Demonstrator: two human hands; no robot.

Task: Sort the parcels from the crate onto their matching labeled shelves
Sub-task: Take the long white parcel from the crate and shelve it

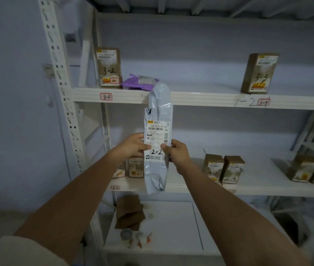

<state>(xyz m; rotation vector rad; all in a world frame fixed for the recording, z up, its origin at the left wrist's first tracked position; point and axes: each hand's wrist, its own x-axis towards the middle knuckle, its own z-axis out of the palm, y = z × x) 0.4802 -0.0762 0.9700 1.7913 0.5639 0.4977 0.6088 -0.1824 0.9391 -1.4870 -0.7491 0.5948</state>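
I hold a long grey plastic mailer parcel upright in front of the white shelving, its label marked "2-2" facing me. My left hand pinches its left edge and my right hand pinches its right edge, both at the label's height. Behind it, the upper shelf carries tags "3-2" and "3-3". The middle shelf has a small tag whose writing is too blurred to read. No crate is in view.
On the upper shelf stand a brown box marked "3-2", a purple mailer and a brown box marked "3-3". Several brown boxes stand on the middle shelf. The bottom shelf holds folded cardboard and a tape roll.
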